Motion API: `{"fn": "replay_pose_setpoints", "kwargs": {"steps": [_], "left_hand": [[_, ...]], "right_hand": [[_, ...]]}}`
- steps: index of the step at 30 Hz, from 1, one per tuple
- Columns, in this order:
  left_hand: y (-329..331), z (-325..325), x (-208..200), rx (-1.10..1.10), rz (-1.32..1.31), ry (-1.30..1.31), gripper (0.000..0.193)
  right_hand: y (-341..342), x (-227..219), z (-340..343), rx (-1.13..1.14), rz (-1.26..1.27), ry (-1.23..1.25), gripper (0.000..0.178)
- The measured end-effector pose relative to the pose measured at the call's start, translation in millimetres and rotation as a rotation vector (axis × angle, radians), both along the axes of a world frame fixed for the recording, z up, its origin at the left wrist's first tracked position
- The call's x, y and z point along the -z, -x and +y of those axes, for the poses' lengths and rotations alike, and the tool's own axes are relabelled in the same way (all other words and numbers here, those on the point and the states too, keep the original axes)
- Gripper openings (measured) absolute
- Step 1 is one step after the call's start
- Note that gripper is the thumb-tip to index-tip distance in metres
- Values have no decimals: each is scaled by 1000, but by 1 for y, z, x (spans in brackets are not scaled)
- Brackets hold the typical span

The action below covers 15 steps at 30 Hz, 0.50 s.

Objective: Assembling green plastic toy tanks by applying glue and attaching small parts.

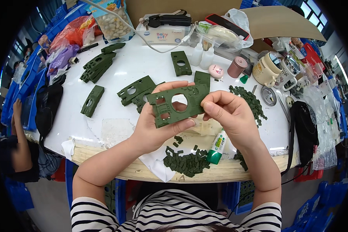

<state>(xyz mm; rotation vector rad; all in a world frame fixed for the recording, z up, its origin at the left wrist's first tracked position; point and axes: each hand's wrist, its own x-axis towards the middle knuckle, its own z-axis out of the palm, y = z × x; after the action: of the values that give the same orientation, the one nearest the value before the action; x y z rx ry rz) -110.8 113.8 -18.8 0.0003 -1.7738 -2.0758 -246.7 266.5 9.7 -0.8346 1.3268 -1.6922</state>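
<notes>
A dark green plastic model tank hull top [193,104], with a large round hole and smaller square openings, is held up above the table. My left hand [152,133] is closed around its left part, thumb along the lower edge and fingers behind. At its right end, my right hand [236,118] touches the hull with thumb and index finger pinched; anything small between those fingertips is hidden. Below lies a heap of small green plastic pieces [186,161]. Beside the heap rests a white and green glue tube [217,147].
More green hull parts lie around: a stack [98,65], single ones [92,101] and overlapping ones [137,91]. A second heap of small pieces [249,101] is at right. Mugs [266,69], white bottles [207,58] and a snack bag [110,21] stand farther back.
</notes>
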Motion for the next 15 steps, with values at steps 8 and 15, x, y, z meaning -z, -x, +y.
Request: {"fn": "replay_pose_setpoints", "kwargs": {"steps": [8,15], "left_hand": [[-1,-2,-13,-37,71,-147,58],[-2,-5,-13,-86,35,-144,56]], "right_hand": [[10,-6,3,94,2,31,18],[11,-8,4,140,25,44,23]]}}
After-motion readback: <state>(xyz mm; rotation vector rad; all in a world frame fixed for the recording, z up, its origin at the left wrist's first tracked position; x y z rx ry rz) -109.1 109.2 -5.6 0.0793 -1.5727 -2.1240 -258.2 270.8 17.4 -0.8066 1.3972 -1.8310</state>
